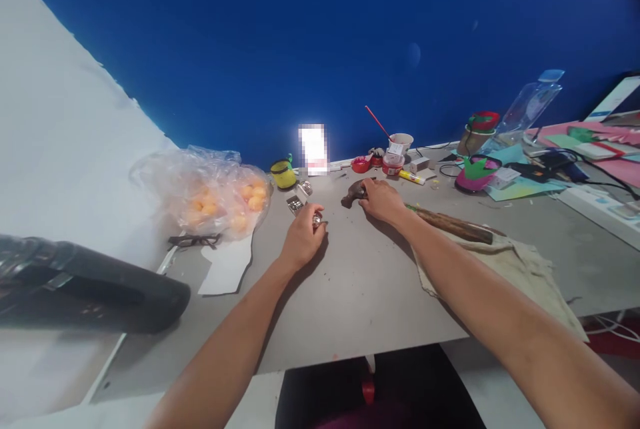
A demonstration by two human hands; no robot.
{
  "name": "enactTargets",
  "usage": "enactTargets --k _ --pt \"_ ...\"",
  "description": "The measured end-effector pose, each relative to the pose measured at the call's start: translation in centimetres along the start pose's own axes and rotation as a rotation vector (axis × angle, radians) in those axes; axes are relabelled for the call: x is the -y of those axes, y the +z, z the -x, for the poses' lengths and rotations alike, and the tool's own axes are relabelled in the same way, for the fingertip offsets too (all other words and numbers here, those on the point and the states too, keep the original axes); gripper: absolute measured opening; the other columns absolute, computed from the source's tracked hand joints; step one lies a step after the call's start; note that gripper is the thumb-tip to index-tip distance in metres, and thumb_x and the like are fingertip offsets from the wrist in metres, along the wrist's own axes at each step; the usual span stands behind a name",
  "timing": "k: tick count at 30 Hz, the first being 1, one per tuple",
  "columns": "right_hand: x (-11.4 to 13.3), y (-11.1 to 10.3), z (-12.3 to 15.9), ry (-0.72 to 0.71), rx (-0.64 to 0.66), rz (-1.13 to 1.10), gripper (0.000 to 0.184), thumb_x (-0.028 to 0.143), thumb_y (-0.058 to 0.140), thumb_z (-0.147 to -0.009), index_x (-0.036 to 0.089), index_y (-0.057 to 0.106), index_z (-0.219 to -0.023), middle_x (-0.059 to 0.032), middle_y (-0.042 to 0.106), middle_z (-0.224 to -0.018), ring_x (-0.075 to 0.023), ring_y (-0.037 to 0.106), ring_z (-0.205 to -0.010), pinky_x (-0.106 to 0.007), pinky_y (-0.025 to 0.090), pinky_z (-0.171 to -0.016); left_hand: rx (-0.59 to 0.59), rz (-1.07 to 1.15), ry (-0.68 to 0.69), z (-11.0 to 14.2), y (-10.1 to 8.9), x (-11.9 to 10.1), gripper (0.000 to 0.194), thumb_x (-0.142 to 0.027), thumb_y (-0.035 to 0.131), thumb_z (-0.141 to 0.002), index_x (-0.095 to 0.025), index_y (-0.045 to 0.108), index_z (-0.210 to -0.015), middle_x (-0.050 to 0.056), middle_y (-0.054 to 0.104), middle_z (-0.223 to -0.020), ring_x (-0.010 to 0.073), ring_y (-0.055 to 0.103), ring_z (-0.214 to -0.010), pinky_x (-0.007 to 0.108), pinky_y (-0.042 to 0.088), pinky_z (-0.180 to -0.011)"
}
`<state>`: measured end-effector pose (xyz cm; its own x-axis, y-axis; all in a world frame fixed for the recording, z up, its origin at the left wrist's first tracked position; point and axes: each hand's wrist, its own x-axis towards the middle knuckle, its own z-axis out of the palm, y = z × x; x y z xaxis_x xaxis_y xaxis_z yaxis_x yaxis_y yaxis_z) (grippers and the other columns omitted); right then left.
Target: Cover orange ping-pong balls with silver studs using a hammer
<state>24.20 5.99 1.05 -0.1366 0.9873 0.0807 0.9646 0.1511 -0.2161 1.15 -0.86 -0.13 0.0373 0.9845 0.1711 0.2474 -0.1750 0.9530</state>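
Note:
My left hand (pixel 301 237) is closed around a small shiny metal piece (pixel 317 219) just over the table; its exact kind is too small to tell. Just beyond the fingers lie a flat silvery piece (pixel 295 204) and another shiny metal piece (pixel 305 187). My right hand (pixel 384 201) has its fingers wrapped on a claw hammer (pixel 354 193) close to its dark metal head. The hammer's wooden handle (pixel 453 224) points to the right, passing beyond my forearm, with its end over a beige cloth (pixel 520 272). My palm hides part of the hammer.
On the grey table (pixel 360 302), a plastic bag of orange balls (pixel 205 202), glasses (pixel 195 241) and white paper (pixel 227 265) lie left. A black cylinder (pixel 95 285) juts in. Behind are a yellow pouch (pixel 283 174), white cup (pixel 403 143) and glue stick (pixel 411 177); a bottle (pixel 530 105) leans right.

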Motion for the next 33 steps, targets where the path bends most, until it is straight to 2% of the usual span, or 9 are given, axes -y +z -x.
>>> enactTargets --k 2,4,8,14,18,22,26,30,33 --pt "0.1 0.0 0.0 0.004 0.005 0.005 0.039 0.032 0.065 -0.096 0.015 0.055 -0.130 -0.0180 0.067 -0.132 -0.0314 0.059 -0.122 -0.038 0.046 -0.094 0.020 -0.275 0.186 0.0 -0.1 0.5 0.043 -0.012 0.073 -0.076 -0.024 0.067 -0.117 0.008 0.066 -0.114 0.0249 0.062 -0.100 0.039 0.051 -0.091" --pt "0.1 0.0 0.0 0.002 0.001 0.007 0.039 0.033 0.066 -0.096 0.015 0.055 -0.129 -0.0184 0.066 -0.132 -0.0314 0.059 -0.123 -0.038 0.045 -0.095 0.043 -0.434 0.281 -0.2 -0.3 1.1 0.052 -0.017 0.075 -0.079 -0.025 0.062 -0.128 0.010 0.063 -0.124 0.0271 0.062 -0.106 0.044 0.049 -0.099" --pt "0.2 0.1 -0.1 0.000 -0.015 -0.002 0.038 0.033 0.067 -0.096 0.015 0.055 -0.127 -0.0179 0.067 -0.131 -0.0311 0.059 -0.123 -0.038 0.046 -0.096 0.043 -0.506 0.277 -0.5 -0.7 1.8 0.070 -0.029 0.082 -0.077 -0.027 0.053 -0.141 0.011 0.052 -0.136 0.0302 0.058 -0.120 0.046 0.049 -0.103" --pt "0.2 -0.1 -0.1 0.003 0.000 -0.011 0.041 0.032 0.067 -0.095 0.014 0.055 -0.130 -0.0191 0.067 -0.131 -0.0318 0.059 -0.125 -0.038 0.047 -0.096 0.066 -0.533 0.259 -0.7 -0.7 2.1 0.088 -0.038 0.084 -0.074 -0.026 0.043 -0.151 0.013 0.051 -0.139 0.0319 0.056 -0.125 0.050 0.049 -0.105" --pt "0.3 -0.1 0.0 0.000 -0.004 -0.006 0.039 0.032 0.066 -0.096 0.014 0.055 -0.128 -0.0189 0.068 -0.130 -0.0317 0.059 -0.124 -0.038 0.047 -0.094 0.052 -0.570 0.241 -1.0 -0.4 2.3 0.083 -0.036 0.081 -0.076 -0.022 0.046 -0.149 0.014 0.057 -0.134 0.0320 0.059 -0.120 0.052 0.048 -0.105" --pt "0.3 -0.1 0.0 0.000 -0.002 -0.005 0.038 0.031 0.066 -0.096 0.014 0.055 -0.128 -0.0188 0.068 -0.130 -0.0309 0.059 -0.123 -0.037 0.046 -0.095 0.021 -0.542 0.210 -1.4 -0.1 2.2 0.052 -0.033 0.075 -0.081 -0.020 0.062 -0.130 0.012 0.068 -0.118 0.0311 0.062 -0.112 0.052 0.048 -0.105" --pt "0.3 -0.1 0.1 0.001 0.001 -0.001 0.038 0.031 0.066 -0.096 0.015 0.054 -0.128 -0.0183 0.067 -0.131 -0.0303 0.059 -0.123 -0.037 0.045 -0.096 -0.019 -0.292 0.106 -1.3 0.4 1.2 0.033 -0.030 0.076 -0.078 -0.022 0.068 -0.109 0.007 0.071 -0.106 0.0238 0.065 -0.092 0.044 0.054 -0.091" --pt "0.4 -0.3 0.2 -0.003 0.004 -0.018 0.037 0.031 0.066 -0.096 0.015 0.055 -0.128 -0.0178 0.067 -0.130 -0.0295 0.060 -0.122 -0.037 0.045 -0.097 -0.026 0.379 -0.196 -1.1 0.5 0.1 0.028 -0.030 0.078 -0.075 -0.017 0.064 -0.096 0.005 0.070 -0.094 0.0194 0.069 -0.081 0.030 0.055 -0.070" --pt "0.5 -0.3 0.2 0.026 -0.001 -0.003 0.037 0.030 0.065 -0.096 0.016 0.056 -0.129 -0.0172 0.068 -0.129 -0.0300 0.060 -0.122 -0.038 0.047 -0.096 0.022 0.714 -0.378 -1.1 0.2 -0.3 0.021 -0.026 0.076 -0.079 -0.014 0.064 -0.092 0.010 0.073 -0.092 0.0179 0.071 -0.075 0.025 0.054 -0.063"
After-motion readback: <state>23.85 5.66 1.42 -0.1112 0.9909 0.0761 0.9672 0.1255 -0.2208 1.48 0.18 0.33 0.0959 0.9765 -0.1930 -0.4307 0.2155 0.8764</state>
